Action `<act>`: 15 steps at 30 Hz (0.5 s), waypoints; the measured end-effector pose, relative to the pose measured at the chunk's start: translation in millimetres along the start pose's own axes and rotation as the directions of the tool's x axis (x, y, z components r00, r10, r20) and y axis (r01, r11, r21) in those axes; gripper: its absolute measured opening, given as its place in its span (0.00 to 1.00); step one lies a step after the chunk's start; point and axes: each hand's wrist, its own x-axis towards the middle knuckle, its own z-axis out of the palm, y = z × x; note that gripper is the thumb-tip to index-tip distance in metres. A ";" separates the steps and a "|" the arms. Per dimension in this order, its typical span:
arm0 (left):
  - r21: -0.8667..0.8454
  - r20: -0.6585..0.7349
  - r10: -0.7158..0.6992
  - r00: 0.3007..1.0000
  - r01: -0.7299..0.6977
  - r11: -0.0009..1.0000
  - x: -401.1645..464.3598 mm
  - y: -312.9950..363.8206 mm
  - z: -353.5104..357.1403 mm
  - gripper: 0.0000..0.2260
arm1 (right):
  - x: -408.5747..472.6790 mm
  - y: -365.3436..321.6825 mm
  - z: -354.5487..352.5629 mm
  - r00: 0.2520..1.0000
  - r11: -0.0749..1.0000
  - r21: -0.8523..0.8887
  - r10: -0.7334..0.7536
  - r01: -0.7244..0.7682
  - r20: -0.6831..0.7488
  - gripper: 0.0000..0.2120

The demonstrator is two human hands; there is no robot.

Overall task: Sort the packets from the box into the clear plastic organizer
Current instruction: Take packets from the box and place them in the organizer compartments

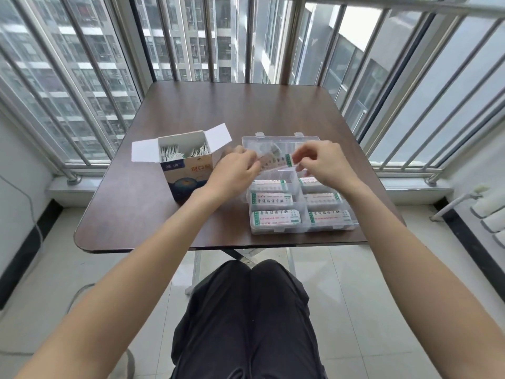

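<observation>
A dark brown wooden tabletop (pixel 191 110) with rounded corners stands against a barred balcony window. A clear plastic organizer (pixel 302 224) with divided compartments lies near the front right corner, its lid opened back toward the far edge. An opened white and blue cardboard box (pixel 188 176) stands upright to the left of it, near the middle of the tabletop, with thin white packets (pixel 170 154) standing on end inside.

Six compartments along the organizer's front hold stacked white packets with green ends (pixel 276 217), lying flat in two columns.

Both bare arms reach from the front edge. The left hand (pixel 235 170) and right hand (pixel 325 162) hover over the organizer's far half, each pinching one end of a held packet (pixel 276 161) between thumb and fingertips. It appears to be a small bundle rather than a single one, though blur makes this uncertain.
</observation>
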 end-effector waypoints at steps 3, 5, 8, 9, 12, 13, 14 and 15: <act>0.092 0.086 0.050 0.995 -0.058 0.994 8.4 1.3 4.1 0.13 | -1.7 6.2 -4.3 0.999 0.997 -0.069 0.030 -0.029 0.014 0.09; 0.111 0.107 0.042 0.993 -0.054 0.992 13.2 2.9 2.4 0.14 | -1.0 10.0 -1.3 0.997 0.993 -0.117 0.021 -0.012 0.075 0.06; 0.189 0.126 0.071 0.989 -0.094 0.978 21.5 6.2 -2.0 0.16 | 2.4 10.7 6.9 0.995 0.978 -0.209 -0.001 0.023 0.102 0.08; 0.222 0.140 0.076 0.987 -0.106 0.969 22.6 7.6 -3.3 0.16 | 3.9 9.8 9.9 0.995 0.968 -0.250 -0.015 0.039 0.099 0.08; 0.281 0.163 0.082 0.983 -0.126 0.951 22.0 10.7 -5.2 0.18 | 7.9 4.7 12.5 0.994 0.938 -0.337 -0.048 0.078 0.099 0.07; 0.278 0.152 0.087 0.984 -0.127 0.952 20.7 10.8 -5.0 0.17 | 8.6 3.0 13.0 0.993 0.933 -0.348 -0.055 0.088 0.103 0.07; 0.267 0.132 0.096 0.987 -0.129 0.955 19.2 10.2 -4.4 0.16 | 8.7 1.7 14.0 0.992 0.929 -0.358 -0.060 0.096 0.112 0.07; 0.252 0.107 0.108 0.988 -0.132 0.959 17.5 9.3 -3.9 0.14 | 8.4 0.8 16.0 0.990 0.921 -0.374 -0.069 0.111 0.124 0.08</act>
